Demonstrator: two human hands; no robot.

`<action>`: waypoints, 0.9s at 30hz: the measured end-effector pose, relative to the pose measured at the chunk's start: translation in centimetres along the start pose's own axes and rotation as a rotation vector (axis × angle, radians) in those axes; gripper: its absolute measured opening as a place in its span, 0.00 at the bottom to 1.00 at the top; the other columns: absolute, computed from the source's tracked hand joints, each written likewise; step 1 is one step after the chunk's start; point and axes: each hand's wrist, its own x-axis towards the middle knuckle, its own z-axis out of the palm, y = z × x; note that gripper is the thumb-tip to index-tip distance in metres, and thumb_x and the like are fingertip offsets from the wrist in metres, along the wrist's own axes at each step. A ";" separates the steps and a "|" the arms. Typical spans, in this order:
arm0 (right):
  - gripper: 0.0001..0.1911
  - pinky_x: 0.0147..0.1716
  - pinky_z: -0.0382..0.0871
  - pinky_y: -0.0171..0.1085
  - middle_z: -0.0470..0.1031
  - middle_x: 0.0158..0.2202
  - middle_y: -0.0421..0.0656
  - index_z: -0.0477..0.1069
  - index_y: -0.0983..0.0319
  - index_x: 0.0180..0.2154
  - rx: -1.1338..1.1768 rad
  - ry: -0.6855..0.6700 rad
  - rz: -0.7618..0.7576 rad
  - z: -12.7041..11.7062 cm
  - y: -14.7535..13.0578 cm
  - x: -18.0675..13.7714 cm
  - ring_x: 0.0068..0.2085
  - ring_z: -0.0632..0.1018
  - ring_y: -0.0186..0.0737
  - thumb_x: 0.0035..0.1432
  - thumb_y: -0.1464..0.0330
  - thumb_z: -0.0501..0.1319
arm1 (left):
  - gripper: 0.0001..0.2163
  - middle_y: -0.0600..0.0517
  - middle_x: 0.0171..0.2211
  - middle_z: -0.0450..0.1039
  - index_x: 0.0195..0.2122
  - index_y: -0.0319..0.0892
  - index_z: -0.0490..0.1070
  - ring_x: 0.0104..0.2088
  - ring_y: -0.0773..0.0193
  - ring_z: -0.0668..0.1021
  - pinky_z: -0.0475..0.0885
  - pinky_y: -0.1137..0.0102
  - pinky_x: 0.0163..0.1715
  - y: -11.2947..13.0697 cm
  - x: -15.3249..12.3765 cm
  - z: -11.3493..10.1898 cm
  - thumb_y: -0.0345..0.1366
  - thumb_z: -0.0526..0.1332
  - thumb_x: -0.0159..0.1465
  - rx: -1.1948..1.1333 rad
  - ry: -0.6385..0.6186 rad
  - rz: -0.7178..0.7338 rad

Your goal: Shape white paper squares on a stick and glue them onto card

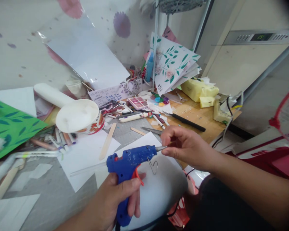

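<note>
Over the near part of the table (48, 189): a blue hot glue gun (132, 154), held up, its metal nozzle (160, 148) pointing right.
Left hand (115, 194): wrapped around the gun's handle, fingers near the orange-red trigger (136, 175).
Right hand (188, 147): thumb and bent index finger drawn together at the nozzle's tip — I cannot tell whether they touch the metal or pinch something small.
Below the barrel: a bent wire stand (154, 167), hanging from the gun.
Beyond the gun: a white sheet (86, 150) with a wooden craft stick (108, 141) lying across its edge.
Left of the stick: a round paper tub (95, 125) with white material inside, and green paper (16, 126) with dark leaves at the far left.
Toward the back: a pink four-pan palette (138, 103), a yellow tissue pack (195, 89) — and, upright behind, leaf-patterned sheets (172, 59).
</note>
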 end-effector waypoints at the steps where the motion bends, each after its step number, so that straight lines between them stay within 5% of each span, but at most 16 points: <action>1: 0.09 0.29 0.65 0.33 0.66 0.29 0.38 0.65 0.62 0.27 -0.011 -0.001 -0.027 -0.1 0.1 0.0 0.30 0.68 0.32 0.49 0.71 0.66 | 0.21 0.56 0.09 0.66 0.10 0.44 0.68 0.15 0.68 0.67 0.56 0.64 0.60 0.0 0.0 -0.1 0.48 0.59 0.58 0.010 0.002 -0.003; 17: 0.18 0.30 0.68 0.35 0.67 0.25 0.39 0.64 0.62 0.24 -0.054 -0.004 -0.144 -0.4 0.6 0.2 0.30 0.72 0.34 0.52 0.58 0.67 | 0.19 0.56 0.08 0.63 0.10 0.44 0.68 0.15 0.67 0.68 0.57 0.62 0.60 0.5 -0.1 0.7 0.46 0.60 0.55 -0.026 0.059 -0.023; 27: 0.10 0.33 0.69 0.37 0.69 0.29 0.40 0.66 0.62 0.28 -0.113 -0.005 -0.225 -0.8 0.9 0.1 0.34 0.73 0.36 0.53 0.66 0.67 | 0.19 0.57 0.07 0.62 0.11 0.43 0.68 0.15 0.68 0.67 0.62 0.59 0.55 0.4 -0.1 0.7 0.46 0.62 0.55 -0.039 0.053 -0.012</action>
